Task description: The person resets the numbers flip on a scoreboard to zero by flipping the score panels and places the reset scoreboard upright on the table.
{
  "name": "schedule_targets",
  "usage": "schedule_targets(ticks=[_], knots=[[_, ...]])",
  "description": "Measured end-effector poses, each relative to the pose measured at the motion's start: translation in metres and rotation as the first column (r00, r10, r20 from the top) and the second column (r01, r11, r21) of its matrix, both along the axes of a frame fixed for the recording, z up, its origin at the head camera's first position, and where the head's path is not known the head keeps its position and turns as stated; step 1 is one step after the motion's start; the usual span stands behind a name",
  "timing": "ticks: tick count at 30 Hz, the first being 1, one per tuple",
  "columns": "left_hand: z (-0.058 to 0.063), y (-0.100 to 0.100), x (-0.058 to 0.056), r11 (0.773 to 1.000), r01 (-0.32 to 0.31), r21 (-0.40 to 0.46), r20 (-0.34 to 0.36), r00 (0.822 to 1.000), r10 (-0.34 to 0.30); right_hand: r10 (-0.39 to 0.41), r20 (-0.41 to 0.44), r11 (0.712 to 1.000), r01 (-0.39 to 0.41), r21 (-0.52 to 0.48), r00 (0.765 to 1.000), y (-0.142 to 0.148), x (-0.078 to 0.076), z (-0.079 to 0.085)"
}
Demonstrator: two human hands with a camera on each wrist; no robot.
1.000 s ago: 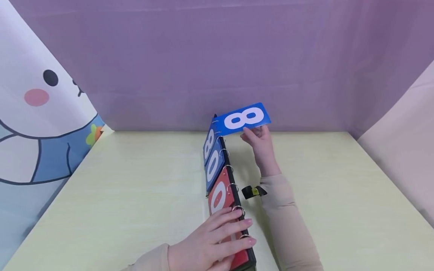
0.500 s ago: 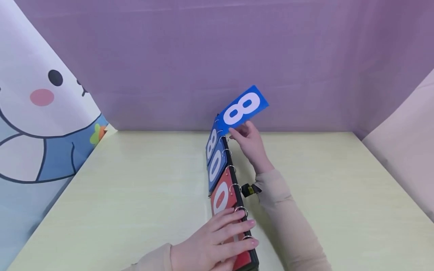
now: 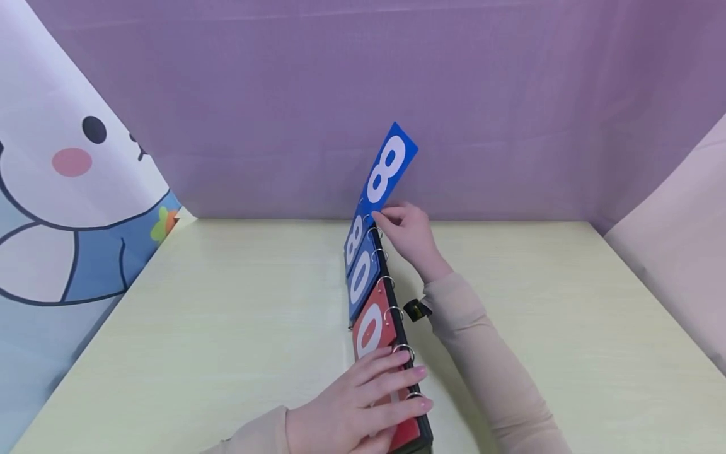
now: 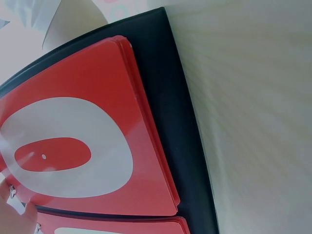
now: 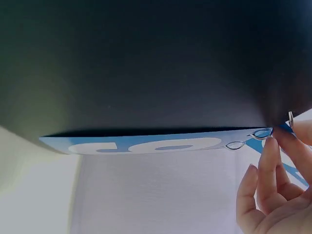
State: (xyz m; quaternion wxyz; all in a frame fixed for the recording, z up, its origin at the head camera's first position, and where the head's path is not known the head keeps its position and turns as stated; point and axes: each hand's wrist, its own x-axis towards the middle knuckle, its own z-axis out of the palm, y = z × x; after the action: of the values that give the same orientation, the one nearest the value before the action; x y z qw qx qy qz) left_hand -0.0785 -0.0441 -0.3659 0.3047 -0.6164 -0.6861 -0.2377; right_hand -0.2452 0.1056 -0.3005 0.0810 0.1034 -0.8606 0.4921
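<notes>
A flip scoreboard with a black stand (image 3: pixel 399 337) stands lengthwise on the table, its number cards hung on metal rings. A blue number card (image 3: pixel 387 165) with a white 8 points upward at the far end. My right hand (image 3: pixel 411 236) pinches that card low, near its rings, between thumb and fingers. Below it hang blue cards (image 3: pixel 360 277) showing 8 and 0. Nearer, a red number card (image 3: pixel 371 329) shows 0. My left hand (image 3: pixel 354 403) rests across the nearest red cards, fingers fairly straight, tips at the stand's top edge. Its thumb is hidden.
The pale yellow table (image 3: pixel 227 328) spreads to both sides of the scoreboard. A purple cloth (image 3: pixel 317 107) hangs behind it. On the left is a panel (image 3: pixel 40 202) with a cartoon print. A black strap (image 3: pixel 416 309) is at my right wrist.
The raised blue card has swung from lying out to the right to pointing steeply up. My right hand has slid leftward toward the rings. The left hand keeps its place on the red cards.
</notes>
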Motion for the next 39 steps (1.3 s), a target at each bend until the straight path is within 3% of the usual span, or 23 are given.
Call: schedule_targets(ticks=[9, 16, 24, 34, 39], knots=[[-0.001, 0.0, -0.002, 1.0, 0.007, 0.016, -0.06, 0.998, -0.006, 0.014, -0.181, 0.978, 0.024, 0.206, 0.983, -0.009, 0.001, 0.001], [-0.003, 0.0, -0.003, 1.0, 0.014, 0.014, -0.078, 0.997, -0.013, 0.003, -0.25, 0.917, 0.097, 0.387, 0.968, -0.014, 0.0, 0.005], [-0.002, 0.001, -0.003, 1.0, 0.016, 0.01, -0.078, 0.997, -0.016, 0.035, -0.336, 0.862, 0.141, 0.487, 0.941, -0.015, 0.002, 0.006], [-0.003, -0.001, -0.004, 1.0, 0.021, 0.006, -0.037, 0.999, -0.021, 0.185, -0.463, 0.736, 0.19, 0.65, 0.867, -0.022, 0.001, 0.013], [-0.002, -0.002, -0.004, 1.0, 0.013, -0.001, -0.018, 1.0, -0.013, 0.245, -0.465, 0.646, 0.214, 0.732, 0.85, -0.029, 0.0, 0.019]])
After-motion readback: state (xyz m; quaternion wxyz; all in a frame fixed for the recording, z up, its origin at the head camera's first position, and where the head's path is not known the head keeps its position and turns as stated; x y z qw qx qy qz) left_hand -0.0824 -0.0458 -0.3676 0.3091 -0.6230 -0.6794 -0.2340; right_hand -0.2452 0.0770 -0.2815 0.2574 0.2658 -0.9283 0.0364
